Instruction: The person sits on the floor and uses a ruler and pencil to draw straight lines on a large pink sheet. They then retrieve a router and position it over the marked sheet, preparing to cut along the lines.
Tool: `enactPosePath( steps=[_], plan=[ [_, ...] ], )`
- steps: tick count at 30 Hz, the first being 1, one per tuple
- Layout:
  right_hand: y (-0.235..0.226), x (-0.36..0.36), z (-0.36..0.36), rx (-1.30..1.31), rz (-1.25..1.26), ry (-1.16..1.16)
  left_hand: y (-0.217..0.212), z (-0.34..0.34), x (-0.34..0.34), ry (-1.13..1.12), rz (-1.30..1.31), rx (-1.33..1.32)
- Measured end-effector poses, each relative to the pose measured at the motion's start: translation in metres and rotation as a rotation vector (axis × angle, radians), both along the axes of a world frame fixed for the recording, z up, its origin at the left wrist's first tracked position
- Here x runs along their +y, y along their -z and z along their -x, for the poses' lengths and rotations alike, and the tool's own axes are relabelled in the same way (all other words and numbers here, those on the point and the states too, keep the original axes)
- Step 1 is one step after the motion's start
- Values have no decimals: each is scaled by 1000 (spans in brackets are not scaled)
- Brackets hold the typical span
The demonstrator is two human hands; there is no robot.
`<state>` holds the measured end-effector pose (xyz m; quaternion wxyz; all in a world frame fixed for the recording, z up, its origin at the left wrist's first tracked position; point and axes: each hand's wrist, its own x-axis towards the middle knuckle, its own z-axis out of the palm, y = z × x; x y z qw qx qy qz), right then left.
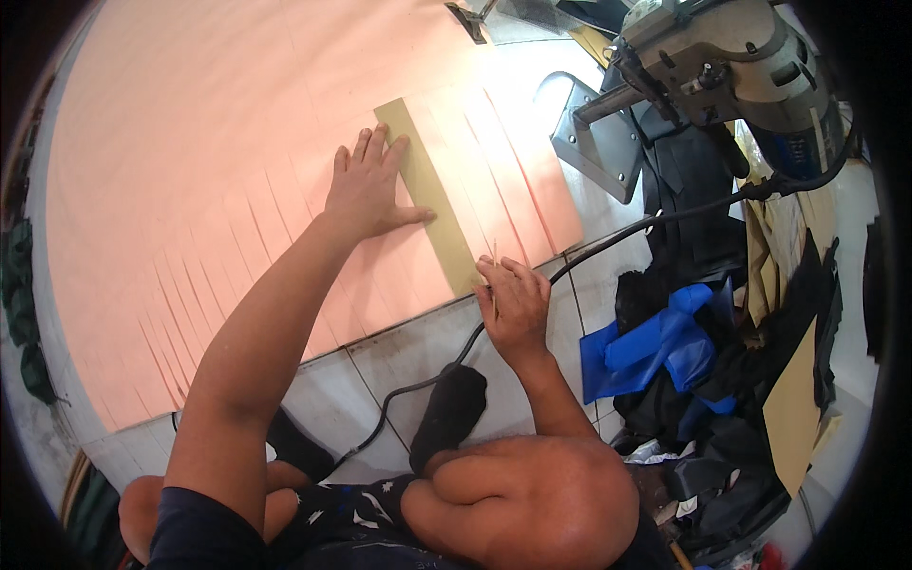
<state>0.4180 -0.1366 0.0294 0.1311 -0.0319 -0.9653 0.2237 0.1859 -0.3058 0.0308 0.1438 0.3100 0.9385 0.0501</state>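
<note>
Head view: person sits on a tiled floor (532, 66) with a large pink fabric stack (190, 171) spread over it; the near edge of the stack is slit into many narrow strips.

Left hand (366, 190) lies flat, fingers spread, palm down on the pink stack, thumb tip touching the long edge of an olive-tan template strip (432, 195). The strip lies diagonally on the stack, close to its right edge, running from the middle of the stack down to the near edge.

Right hand (513, 299) sits at the strip's near end, where the stack's near edge meets bare tile. Fingers curled together around a thin pale stick-like tool (494, 252), tip pointing up; can't tell what kind.

A black cable (608, 242) passes just under the right hand, from near the black-socked foot (451, 408) up to a grey electric cutting machine (731, 66) standing at the far right of the floor, its metal base plate (598, 133) just beside the stack's right edge.

Blue fabric scraps (655, 347) and dark offcuts (722, 456) are piled on the floor right of the hand.
</note>
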Motion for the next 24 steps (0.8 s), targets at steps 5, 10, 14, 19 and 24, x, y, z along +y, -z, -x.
enactPosePath(
  steps=[5, 10, 14, 19, 24],
  plan=[
    [9, -2, -2, -22, -67, -34, 0, 1, 2, 0, 18, -26],
    [10, -3, -2, -16, -88, -36, 2, 0, -1, -4, 2, -23],
    [7, -1, -2, -38, -103, -43, 2, 1, 2, 3, 6, -29],
    [-1, -2, 9, -61, 61, -1, -8, 4, 4, 23, 78, -44],
    [-25, 12, 65, 51, 416, -3, -21, 8, 19, 46, 219, -112]
  ],
)
